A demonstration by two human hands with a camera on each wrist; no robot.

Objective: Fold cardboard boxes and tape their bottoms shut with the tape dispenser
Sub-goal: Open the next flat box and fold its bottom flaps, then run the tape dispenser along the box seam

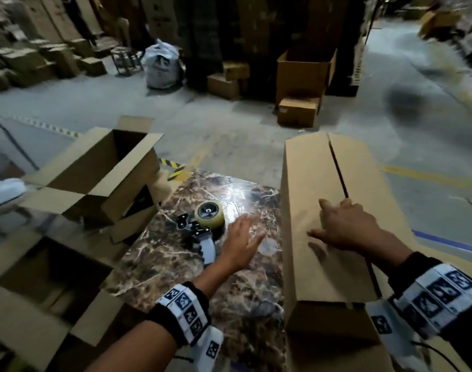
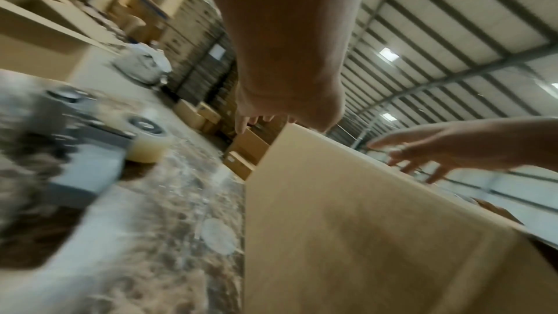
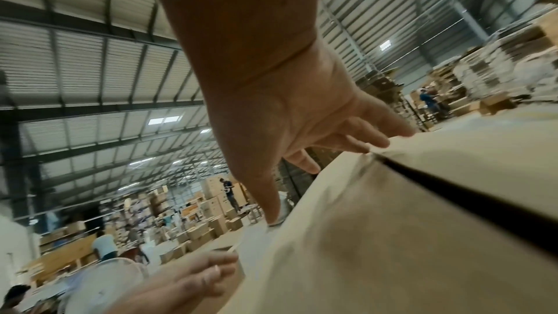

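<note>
A long folded cardboard box (image 1: 318, 224) stands on the right of the marble table (image 1: 175, 277), its two flaps meeting in an untaped dark seam (image 1: 338, 170) on top. My right hand (image 1: 345, 224) presses flat on the box top with spread fingers (image 3: 347, 142), beside the seam (image 3: 468, 195). My left hand (image 1: 245, 237) hovers open over the table, between the box side (image 2: 347, 223) and the tape dispenser (image 1: 202, 226). The dispenser lies on the table with its yellowish tape roll (image 2: 148, 149) and grey handle, and nothing holds it.
An open box (image 1: 100, 173) with raised flaps sits at the table's left edge, another open box (image 1: 36, 285) lower left. Stacked cartons (image 1: 302, 76) and a white sack (image 1: 162, 63) stand across the concrete floor. A white shoe (image 1: 4, 189) shows at far left.
</note>
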